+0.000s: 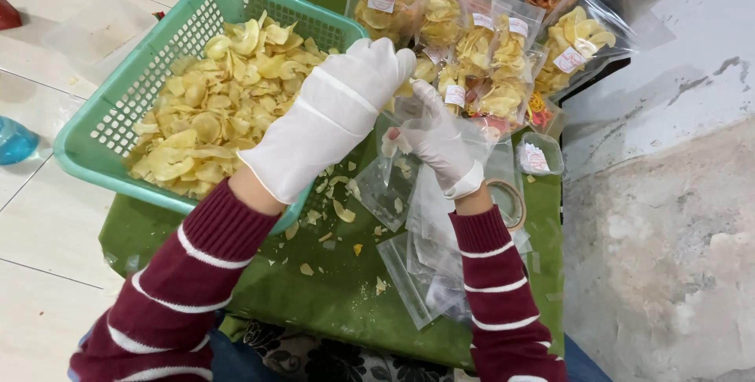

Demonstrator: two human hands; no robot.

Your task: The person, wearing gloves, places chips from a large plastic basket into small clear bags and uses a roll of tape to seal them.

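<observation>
White floor tiles border a green-covered worktop where a person in gloves and striped maroon sleeves packs yellow chips. At its left edge sits a teal basket [86, 126] heaped with chips [212, 111]. Over the basket's right rim, the left hand [334, 111] reaches toward a clear plastic bag [397, 174], fingers together, apparently pinching chips. The right hand [440, 142] grips the bag's mouth. Holding that mouth wide would likely limit spills. Filled bags [487, 52] crowd the far right corner.
</observation>
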